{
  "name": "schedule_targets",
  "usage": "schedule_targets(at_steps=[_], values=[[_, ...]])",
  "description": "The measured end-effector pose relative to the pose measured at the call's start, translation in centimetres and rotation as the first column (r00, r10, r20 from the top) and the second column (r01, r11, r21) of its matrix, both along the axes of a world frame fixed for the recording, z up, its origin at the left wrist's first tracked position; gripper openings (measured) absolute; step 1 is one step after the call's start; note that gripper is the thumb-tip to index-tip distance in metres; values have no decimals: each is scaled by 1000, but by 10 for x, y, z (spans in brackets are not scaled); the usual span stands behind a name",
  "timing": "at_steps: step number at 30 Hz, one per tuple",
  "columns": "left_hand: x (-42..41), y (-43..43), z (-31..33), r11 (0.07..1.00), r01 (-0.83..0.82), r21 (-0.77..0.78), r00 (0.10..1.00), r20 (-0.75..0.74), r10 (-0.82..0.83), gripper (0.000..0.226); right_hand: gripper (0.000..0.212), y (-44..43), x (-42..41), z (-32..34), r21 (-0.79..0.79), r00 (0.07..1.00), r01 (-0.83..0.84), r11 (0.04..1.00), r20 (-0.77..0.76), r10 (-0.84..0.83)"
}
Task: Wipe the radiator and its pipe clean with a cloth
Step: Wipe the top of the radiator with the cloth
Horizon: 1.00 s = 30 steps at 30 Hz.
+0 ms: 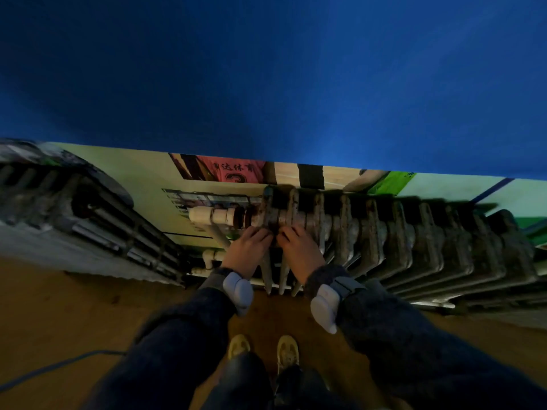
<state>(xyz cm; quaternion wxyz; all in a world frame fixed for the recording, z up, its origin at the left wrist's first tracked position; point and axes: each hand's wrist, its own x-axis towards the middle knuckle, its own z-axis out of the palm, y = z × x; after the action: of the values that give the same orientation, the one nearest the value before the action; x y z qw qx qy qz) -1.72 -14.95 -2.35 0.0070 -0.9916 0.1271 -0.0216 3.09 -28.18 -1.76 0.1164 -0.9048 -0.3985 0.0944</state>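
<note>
Head view, looking down: two yellowish shoes (239, 346) stand on the brown floor (74, 306), and a thin cable (44, 371) trails across the floor's near left corner. Above them are dark sleeves, each wrist strapped with a white device (238, 288). The left hand (247, 250) and right hand (299, 250) sit side by side on the left end of the rusty ribbed radiator (384, 232), fingers bent, their tips meeting at a small dark patch. It is too blurred to tell whether that is the cloth or whether either hand pinches it. The radiator runs rightward along the wall. Its white pipe (207, 216) juts from the left end, just beyond the left hand. A second radiator (88, 220) stands further left. Behind is a poster (236, 171) with a red jersey, then blue wall (266, 69).
</note>
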Motion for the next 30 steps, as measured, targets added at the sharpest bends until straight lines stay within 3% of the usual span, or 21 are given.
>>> schedule_targets(at_steps=[5,9,11,16,20,30], values=[[-5,4,12,999,1,-54,999,-39,-3,30,39,-3,-2,10,-77,998,-40,996,-42,37],[18,20,28,990,-41,-134,967,-254,5,28,42,0,26,27,-25,987,-7,1000,-159,3],[38,23,38,975,-85,-205,987,-151,54,32,40,6,47,32,1,988,36,999,-150,-36],[89,25,40,958,-264,-109,952,-190,240,36,43,31,93,26,-28,981,186,982,-52,-187],[109,26,22,956,-263,-127,934,-282,220,32,42,34,96,17,-116,957,262,958,-95,-273],[65,21,6,949,-278,-152,941,-241,237,36,40,24,51,0,-78,969,245,966,29,-244]])
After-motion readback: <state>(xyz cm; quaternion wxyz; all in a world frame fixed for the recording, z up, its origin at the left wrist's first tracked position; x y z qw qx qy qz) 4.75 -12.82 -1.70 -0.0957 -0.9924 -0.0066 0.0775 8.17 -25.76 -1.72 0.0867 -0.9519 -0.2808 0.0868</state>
